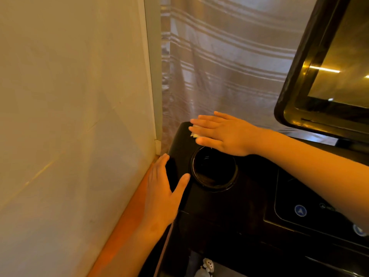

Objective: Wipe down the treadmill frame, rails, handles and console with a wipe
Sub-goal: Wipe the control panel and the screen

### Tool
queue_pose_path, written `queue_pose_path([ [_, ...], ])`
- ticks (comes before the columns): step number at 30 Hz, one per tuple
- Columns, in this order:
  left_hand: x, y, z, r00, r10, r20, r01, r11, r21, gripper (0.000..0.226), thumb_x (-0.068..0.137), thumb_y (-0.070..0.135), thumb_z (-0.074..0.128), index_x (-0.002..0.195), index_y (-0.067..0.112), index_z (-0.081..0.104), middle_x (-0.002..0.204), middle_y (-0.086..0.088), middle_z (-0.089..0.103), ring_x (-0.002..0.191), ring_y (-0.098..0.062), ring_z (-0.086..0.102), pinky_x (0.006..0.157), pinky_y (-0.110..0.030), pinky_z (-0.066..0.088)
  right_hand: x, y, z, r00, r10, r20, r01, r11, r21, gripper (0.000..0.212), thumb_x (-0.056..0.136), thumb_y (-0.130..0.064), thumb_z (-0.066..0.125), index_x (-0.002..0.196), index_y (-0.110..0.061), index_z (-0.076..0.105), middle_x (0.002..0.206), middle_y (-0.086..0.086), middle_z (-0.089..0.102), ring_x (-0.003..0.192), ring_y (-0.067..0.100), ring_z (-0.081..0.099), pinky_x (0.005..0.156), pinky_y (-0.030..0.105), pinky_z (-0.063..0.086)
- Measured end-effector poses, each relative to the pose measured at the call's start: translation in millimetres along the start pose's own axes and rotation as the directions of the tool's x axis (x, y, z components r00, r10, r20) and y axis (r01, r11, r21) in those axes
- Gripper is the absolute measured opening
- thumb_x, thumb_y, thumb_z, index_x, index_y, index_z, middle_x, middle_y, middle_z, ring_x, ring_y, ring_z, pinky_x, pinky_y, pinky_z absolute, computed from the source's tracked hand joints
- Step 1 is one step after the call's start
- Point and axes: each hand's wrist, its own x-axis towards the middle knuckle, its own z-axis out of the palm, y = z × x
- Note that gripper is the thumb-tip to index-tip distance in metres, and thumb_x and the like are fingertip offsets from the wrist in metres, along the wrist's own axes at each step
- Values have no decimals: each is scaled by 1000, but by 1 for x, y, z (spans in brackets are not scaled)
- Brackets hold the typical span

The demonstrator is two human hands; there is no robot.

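The right hand [223,132], fingers straight, presses the wipe [194,135] onto the console's [229,206] far left corner; the left hand [161,194] rests flat on its left edge. Unpinched, the wipe could slide off that corner.

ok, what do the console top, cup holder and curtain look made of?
Console top: dark moulded plastic by the look, semi-gloss, with a rounded corner and a soft sheen.
Cup holder: probably the same plastic but glossier, since its ring catches highlights.
Curtain: thin woven fabric, fairly sheer. Light comes through it, it hangs in folds, and it has pale stripes.
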Motion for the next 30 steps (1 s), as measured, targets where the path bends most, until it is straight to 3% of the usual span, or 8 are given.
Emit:
queue_pose_path([
  [3,0,1,-1,1000,-13,17,13,1000,-18,85,77,69,40,149,27,25,154,8,27,140,-6,25,117,-35,26,30,-5,-7,998,-1,65,2,1000,-7,65,97,-58,7,154,-27,10,162,-9,0,147,7,-8,120,38,-5],
  [6,1,0,-1,1000,-5,20,5,1000,-13,83,78,68,41,149,27,27,154,7,28,140,-7,26,117,-38,28,22,-5,-6,999,-14,44,13,1000,12,61,100,-55,10,154,-27,10,162,-10,0,147,6,-8,120,35,-7],
  [11,0,-1,0,1000,23,12,-23,1000,1,79,79,67,42,147,27,30,152,8,31,138,-8,29,116,-38,29,-45,-1,6,998,4,-61,-1,999,50,71,91,-65,1,153,-32,4,159,-15,-9,143,0,-19,118,29,-15],
  [17,1,-1,0,999,45,4,-45,999,-11,79,80,65,42,146,24,31,151,5,32,139,-10,29,116,-38,28,-127,-10,41,976,167,-136,-165,986,27,73,84,-71,-11,149,-39,-14,155,-19,-24,138,-2,-31,114,29,-23],
  [21,1,-1,0,999,39,6,-39,999,-5,80,79,65,42,146,22,32,150,3,33,138,-12,31,116,-40,29,-147,-24,62,931,280,-234,-274,960,61,71,90,-71,-8,152,-36,-2,159,-14,-12,143,2,-22,117,36,-17],
  [25,2,1,0,999,44,9,-44,999,10,82,79,65,42,146,19,32,151,0,33,139,-16,30,116,-43,29,-114,-13,49,863,402,-306,-398,914,78,79,83,-70,-11,153,-33,-2,160,-11,-8,145,7,-17,119,38,-14],
  [30,-1,4,0,999,37,-8,-37,999,3,78,81,60,44,145,17,35,149,-2,36,138,-17,33,115,-42,30,-90,-16,50,825,439,-355,-438,894,89,85,82,-68,-12,155,-26,5,162,-4,1,148,13,-8,119,39,-10],
])
